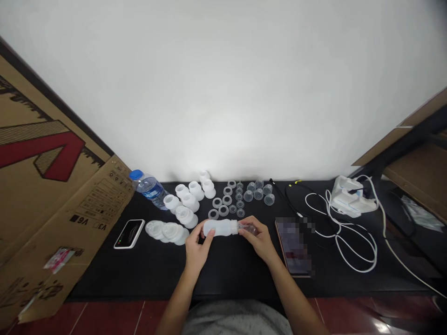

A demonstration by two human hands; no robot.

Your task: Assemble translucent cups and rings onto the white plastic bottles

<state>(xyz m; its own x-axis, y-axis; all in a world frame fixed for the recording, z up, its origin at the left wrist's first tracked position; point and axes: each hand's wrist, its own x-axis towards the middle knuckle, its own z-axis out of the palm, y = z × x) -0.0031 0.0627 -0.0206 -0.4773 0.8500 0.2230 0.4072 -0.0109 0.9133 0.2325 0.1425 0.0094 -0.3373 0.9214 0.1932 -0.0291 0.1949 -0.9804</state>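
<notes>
My left hand is wrapped round the base of a small white feeding bottle, which lies sideways above the table. At its neck end, my right hand pinches a clear dome cap against the collar. Whether the cap is fully seated I cannot tell. Behind my hands stand several white bottle bodies. Pale ring collars lie in rows, with small clear nipples beside them. Several clear dome caps are grouped further right. Finished-looking white bottles lie to the left of my left hand.
A water bottle with a blue lid and a white handheld device are at left, near a large cardboard box. To the right are a phone, a white cable and a power strip.
</notes>
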